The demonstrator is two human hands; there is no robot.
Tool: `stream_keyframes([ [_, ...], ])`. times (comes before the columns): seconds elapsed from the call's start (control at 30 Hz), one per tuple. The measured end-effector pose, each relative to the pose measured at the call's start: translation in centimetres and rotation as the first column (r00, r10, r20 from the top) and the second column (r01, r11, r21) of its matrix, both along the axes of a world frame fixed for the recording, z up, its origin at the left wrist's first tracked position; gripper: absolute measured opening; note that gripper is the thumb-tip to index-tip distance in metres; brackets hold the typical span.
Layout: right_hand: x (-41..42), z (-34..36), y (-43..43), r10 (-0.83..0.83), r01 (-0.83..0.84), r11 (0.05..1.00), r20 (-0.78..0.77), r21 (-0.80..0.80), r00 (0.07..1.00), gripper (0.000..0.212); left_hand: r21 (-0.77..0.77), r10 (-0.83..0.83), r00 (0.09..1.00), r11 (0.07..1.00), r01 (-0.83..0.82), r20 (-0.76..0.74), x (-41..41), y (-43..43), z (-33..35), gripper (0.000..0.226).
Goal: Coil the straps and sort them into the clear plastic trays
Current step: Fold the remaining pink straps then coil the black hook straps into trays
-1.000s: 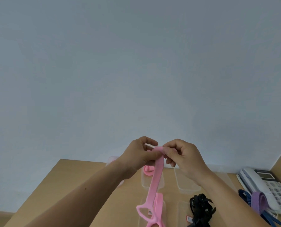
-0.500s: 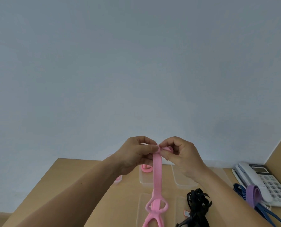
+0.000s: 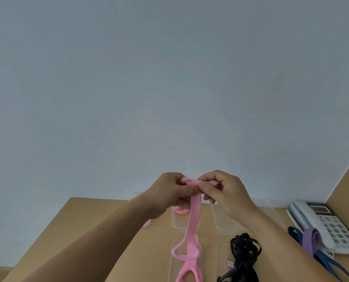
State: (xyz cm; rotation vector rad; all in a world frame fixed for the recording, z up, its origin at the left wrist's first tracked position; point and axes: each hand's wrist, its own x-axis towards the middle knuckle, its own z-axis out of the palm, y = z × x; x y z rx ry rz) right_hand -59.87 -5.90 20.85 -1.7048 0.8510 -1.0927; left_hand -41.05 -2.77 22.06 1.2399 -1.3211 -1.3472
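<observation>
Pale blue-grey wall [image 3: 169, 78] fills most of my feed from the head camera, smooth and plain. It meets a light wooden table [image 3: 100, 231] along the table's far edge. The table's left side lies open to the corner, and a tan side panel [image 3: 348, 190] closes in the right.

Two bare forearms reach in above the tabletop. The left hand [image 3: 169, 192] and right hand [image 3: 228, 192] meet in the air over the far trays. Both have curled fingers and pinch the top end of the pink strap [image 3: 194, 216], which is turned over into a small roll between the fingertips. Below the grip the flat, rubbery-looking band hangs down to the near left tray [image 3: 172, 259] and splits into loops at the bottom edge.

A white telephone [image 3: 322, 222] with pale keys sits hard against the right side. A purple strap [image 3: 311, 239] is draped over it, and dark blue straps [image 3: 297, 237] trail toward the lower corner. A tangle of thin black straps [image 3: 244, 251] lies across the near right tray [image 3: 222, 253].

The trays are shallow, clear plastic with rounded corners. The far middle tray [image 3: 177, 222] holds a pink coil [image 3: 180, 210], half hidden behind the left hand. I cannot tell what is in the far right tray [image 3: 222, 226], because the right wrist covers part of it.
</observation>
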Motion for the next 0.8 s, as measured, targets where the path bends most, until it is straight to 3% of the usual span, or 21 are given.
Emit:
stream_keyframes([
  [0.07,0.0,-0.2,-0.1,0.006,-0.006,1.000,-0.021,-0.016,1.000,0.008,0.023,-0.039,0.999,0.999,0.038,0.036,0.1,0.1,0.2,0.022],
  [0.3,-0.1,-0.1,0.0,0.016,-0.018,0.997,-0.022,-0.079,1.000,0.020,0.041,-0.069,0.993,0.996,0.073,-0.092,0.2,0.0,0.3,0.030],
  [0.43,0.0,0.0,0.0,0.012,-0.011,0.998,0.006,-0.066,1.000,0.022,0.022,-0.060,0.987,0.998,0.064,-0.152,0.1,-0.2,0.2,0.016],
  [0.5,-0.1,0.0,0.0,0.035,-0.035,0.999,0.007,-0.036,0.999,0.023,0.012,-0.021,0.986,1.000,0.023,-0.165,0.1,-0.4,-0.1,0.024],
  [0.63,-0.1,0.3,-0.1,0.028,-0.033,0.996,0.058,0.081,0.998,0.024,-0.074,0.027,0.992,0.997,-0.037,-0.126,0.0,-0.6,-0.3,0.032],
  [0.73,0.3,0.6,-0.5,-0.006,0.008,0.993,-0.012,0.115,1.000,0.015,-0.179,0.048,0.998,0.982,-0.053,-0.036,0.2,-0.8,-0.3,0.026],
  [0.8,0.7,0.6,-0.5,0.021,-0.015,0.992,-0.047,0.126,0.999,0.021,-0.216,0.057,0.998,0.975,-0.058,-0.014,0.3,-0.7,-0.4,0.027],
])
